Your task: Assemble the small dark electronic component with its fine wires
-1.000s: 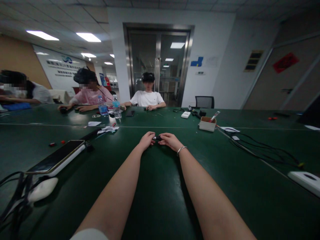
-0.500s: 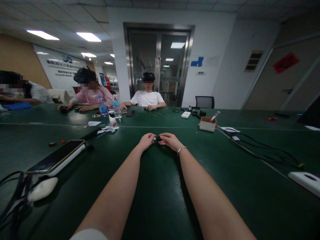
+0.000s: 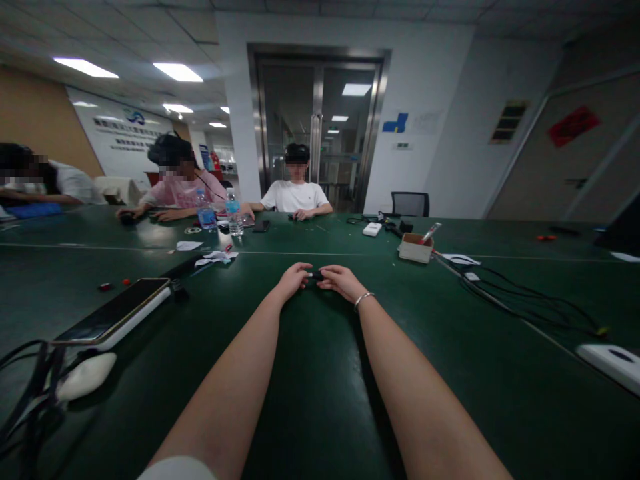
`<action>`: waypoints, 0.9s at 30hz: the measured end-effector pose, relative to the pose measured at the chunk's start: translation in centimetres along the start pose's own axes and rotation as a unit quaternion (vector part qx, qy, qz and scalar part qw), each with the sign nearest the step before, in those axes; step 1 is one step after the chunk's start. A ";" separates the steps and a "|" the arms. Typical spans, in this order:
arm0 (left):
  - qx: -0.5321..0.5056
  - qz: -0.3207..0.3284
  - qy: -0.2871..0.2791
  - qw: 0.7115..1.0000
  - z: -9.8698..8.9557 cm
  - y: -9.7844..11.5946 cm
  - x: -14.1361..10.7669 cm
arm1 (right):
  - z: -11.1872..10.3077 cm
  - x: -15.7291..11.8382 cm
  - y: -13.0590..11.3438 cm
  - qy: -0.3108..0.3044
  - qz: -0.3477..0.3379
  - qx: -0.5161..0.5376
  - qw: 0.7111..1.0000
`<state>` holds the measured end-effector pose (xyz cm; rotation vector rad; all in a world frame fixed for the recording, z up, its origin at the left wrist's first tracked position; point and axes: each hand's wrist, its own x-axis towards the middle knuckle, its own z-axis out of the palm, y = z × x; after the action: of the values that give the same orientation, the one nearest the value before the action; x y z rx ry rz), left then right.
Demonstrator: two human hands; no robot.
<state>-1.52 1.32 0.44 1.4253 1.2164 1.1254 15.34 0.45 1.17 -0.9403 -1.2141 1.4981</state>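
Both my arms stretch forward over the dark green table [image 3: 320,360]. Between my fingertips is a small dark object [image 3: 316,275] with a light, metallic-looking end on its left side. My left hand [image 3: 294,281] pinches that light end, and my right hand [image 3: 341,281], with a silver bracelet at the wrist, grips the dark end. The fingers cover much of the object, so its exact shape cannot be made out.
A phone [image 3: 117,310] on a white block and a cable bundle [image 3: 37,393] lie left. Ahead are paper scraps [image 3: 217,258], bottles [image 3: 233,215] and a small box [image 3: 416,248]. Cables [image 3: 530,293] run right. Three people sit across the table.
My hands have risen very slightly in the view, still together around the small dark object. Little else differs.
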 end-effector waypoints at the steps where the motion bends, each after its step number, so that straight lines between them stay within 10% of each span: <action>1: 0.002 0.002 0.001 1.000 0.0 0.1 -0.1 | 0.0 0.0 0.0 -0.001 0.000 -0.001 1.000; 27: -0.048 -0.008 0.025 0.999 -0.1 0.0 -0.2 | 0.0 0.0 0.2 -0.003 -0.003 -0.008 1.000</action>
<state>-1.64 1.15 0.48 1.3203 1.1908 1.1976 15.32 0.48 1.02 -0.9429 -1.2338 1.4907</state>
